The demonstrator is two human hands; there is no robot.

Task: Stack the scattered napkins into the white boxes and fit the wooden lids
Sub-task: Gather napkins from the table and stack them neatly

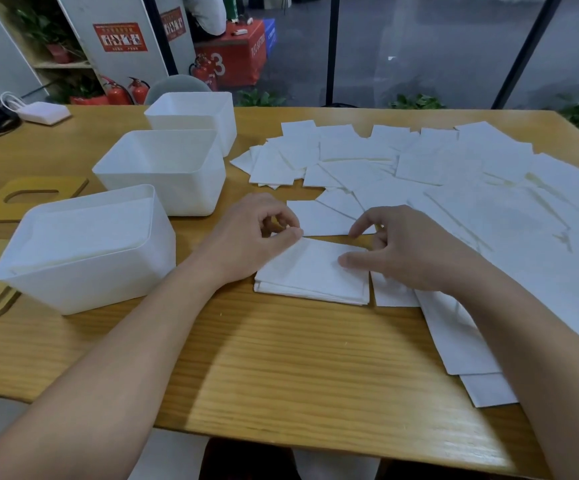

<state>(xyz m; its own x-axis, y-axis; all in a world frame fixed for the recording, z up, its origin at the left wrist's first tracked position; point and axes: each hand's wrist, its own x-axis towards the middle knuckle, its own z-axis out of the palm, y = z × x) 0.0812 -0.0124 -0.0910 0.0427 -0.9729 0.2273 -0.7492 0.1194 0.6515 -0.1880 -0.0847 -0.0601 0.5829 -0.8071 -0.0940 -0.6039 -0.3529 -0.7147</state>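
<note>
On the wooden desk (pixel 281 358) a small squared pile of white paper napkins (pixel 310 277) lies just in front of the person, between both hands. The left hand (pixel 253 237) has its grip pinching the pile's far left corner between thumb and curled fingers. The right hand (pixel 395 251) rests its thumb on the top sheet near the right edge, its other fingers loosely bent above the loose sheets.

The step in hand looks like squaring this pile before it goes into a box. To do it well, the person would probably tap the edges flush from both sides, then lift with fingers under and thumbs on top so no sheet slides.

The rest of the scattered white napkins (pixel 437 174) fan across the desk's right half. The nearest white plastic box (pixel 84 251) at left seems already full; the middle white plastic box (pixel 163 171) behind it looks empty, the likelier target. A slotted wooden lid (pixel 28 199) lies flat beside them.
</note>
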